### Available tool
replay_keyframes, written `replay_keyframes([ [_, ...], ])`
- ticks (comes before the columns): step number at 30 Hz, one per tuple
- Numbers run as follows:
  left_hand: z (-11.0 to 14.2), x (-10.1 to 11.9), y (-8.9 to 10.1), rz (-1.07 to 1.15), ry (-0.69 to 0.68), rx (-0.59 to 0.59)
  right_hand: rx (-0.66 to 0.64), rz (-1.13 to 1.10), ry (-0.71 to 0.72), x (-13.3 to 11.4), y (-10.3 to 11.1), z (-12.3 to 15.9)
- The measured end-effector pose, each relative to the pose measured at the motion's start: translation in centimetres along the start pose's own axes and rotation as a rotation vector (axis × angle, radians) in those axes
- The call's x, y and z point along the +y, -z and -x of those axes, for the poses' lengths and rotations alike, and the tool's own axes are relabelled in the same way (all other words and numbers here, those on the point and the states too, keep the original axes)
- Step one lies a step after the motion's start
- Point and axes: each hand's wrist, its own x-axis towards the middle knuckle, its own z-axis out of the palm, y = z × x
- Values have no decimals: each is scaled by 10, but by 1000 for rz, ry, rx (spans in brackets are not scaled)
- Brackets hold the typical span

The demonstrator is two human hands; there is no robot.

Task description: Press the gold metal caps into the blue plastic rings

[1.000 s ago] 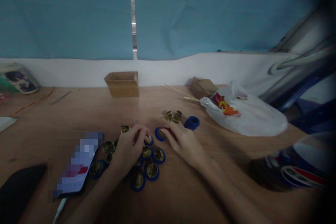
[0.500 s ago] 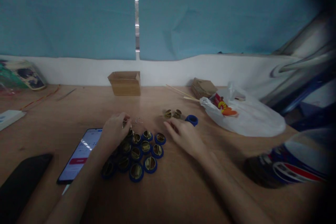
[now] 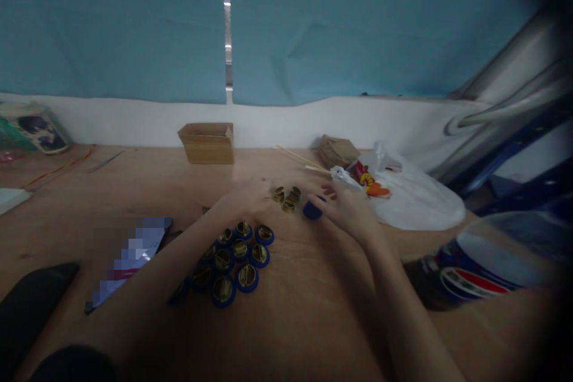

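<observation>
My right hand (image 3: 351, 209) is at a blue ring (image 3: 312, 209), which is tipped up, its thumb and fingers around it. Left of the ring lie a few loose round gold metal pieces (image 3: 289, 207). My left hand (image 3: 253, 198) reaches across toward these gold pieces from the left; it is blurred and its fingers do not show clearly. Below my left forearm sits a cluster of several gold discs in blue rims (image 3: 247, 276), partly covered by the arm.
Left are a lit phone (image 3: 138, 250) and a black object (image 3: 38, 304). A small cardboard box (image 3: 208, 146) stands by the wall. Brown folded packaging (image 3: 338, 151), thin sticks (image 3: 299, 155) and a white plastic bag (image 3: 416, 197) lie back right. A cola bottle (image 3: 470, 277) lies at right.
My left hand has moved right, away from the cluster to the loose gold pieces. My right hand has shifted right to the blue ring, now tilted. A third gold piece shows. The view has shifted slightly.
</observation>
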Motion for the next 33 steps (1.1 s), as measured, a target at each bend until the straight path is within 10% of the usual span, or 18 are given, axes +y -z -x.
replay_keyframes([
  [11, -42, 5, -27, 18, 11, -184, -87, 180, -49, -7, 1, 7],
  [19, 25, 23, 3, 461, 72, 61, 62, 144, -45, -8, 1, 2],
  [23, 70, 35, 6, 709, 153, 128, 228, -163, 172, -28, 3, 7],
  [33, 97, 30, -9, 1050, 226, 219, 56, -546, 571, -99, -13, 51],
])
